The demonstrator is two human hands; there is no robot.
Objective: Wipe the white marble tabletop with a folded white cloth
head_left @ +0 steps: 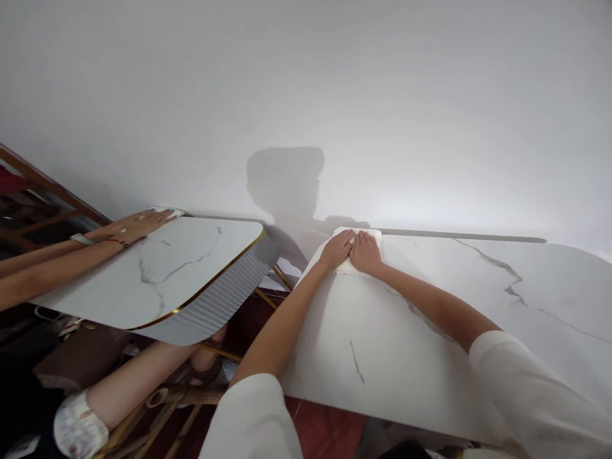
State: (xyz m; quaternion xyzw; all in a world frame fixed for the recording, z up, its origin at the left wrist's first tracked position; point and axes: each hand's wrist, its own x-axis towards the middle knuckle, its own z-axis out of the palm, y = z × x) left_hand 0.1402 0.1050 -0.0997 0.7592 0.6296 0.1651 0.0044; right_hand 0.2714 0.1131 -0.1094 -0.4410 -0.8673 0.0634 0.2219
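Note:
My left hand (pixel 337 248) and my right hand (pixel 366 252) lie side by side on a folded white cloth (pixel 349 270) with a scalloped edge. Palms face down, and the fingers stretch forward, pressing the cloth flat rather than gripping it. Beneath it is a white marble-patterned tabletop (pixel 329 344) with grey veins; the cloth rests at its far edge, close to the wall. Both of my forearms reach across the tabletop.
To the left, another person's hands (pixel 143 224) press a white cloth (pixel 172 211) on a second marble-patterned table (pixel 201 261) with gold trim and a ribbed side. A gap separates the tables. A white wall (pixel 430 127) rises behind; bamboo or wooden frames (pixel 186 395) stand below left.

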